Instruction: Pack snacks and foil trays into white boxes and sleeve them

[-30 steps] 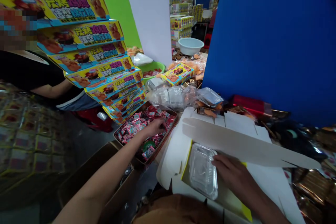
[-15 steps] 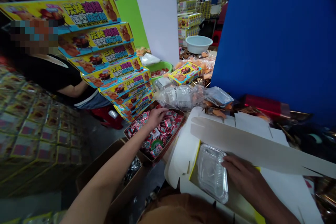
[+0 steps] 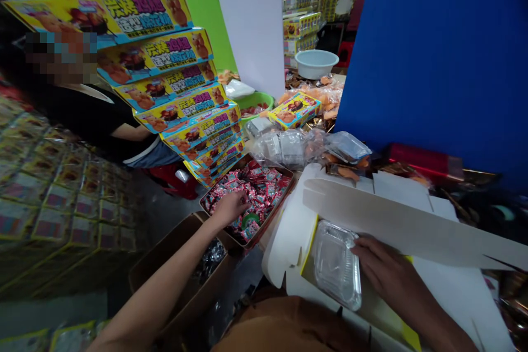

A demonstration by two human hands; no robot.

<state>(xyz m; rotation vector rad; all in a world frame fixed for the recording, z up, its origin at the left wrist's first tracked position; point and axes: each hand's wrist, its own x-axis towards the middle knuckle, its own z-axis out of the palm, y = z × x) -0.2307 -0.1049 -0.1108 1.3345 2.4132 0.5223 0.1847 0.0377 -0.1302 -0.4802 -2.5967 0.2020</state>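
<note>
- Left hand [image 3: 229, 209], at 11 o'clock: it reaches into 1 tray [image 3: 272, 212] heaped with pink packets [image 3: 258, 190], too many to count. Its fingers [image 3: 223, 213] curl down among them, though I cannot tell whether they grip one.
- Right hand [image 3: 391, 269], at 1 o'clock: its fingers [image 3: 365, 247] lie open on the edge of 1 foil tray [image 3: 336, 264], steadying it inside 1 unfolded carton [image 3: 289, 236].
- Below the left arm, at 10 o'clock: 1 cardboard box [image 3: 165, 253] sits just beside the tray, within easy reach.
- Further out, at 11 o'clock: about 8 yellow boxes [image 3: 181, 107] lean in a fanned stack, so their fronts show.
- At 10 o'clock: 1 co-worker [image 3: 94, 121] stands beside the stack.
- At 12 o'clock: 1 white basin [image 3: 316, 63] and 1 green basin [image 3: 258, 102].
</note>
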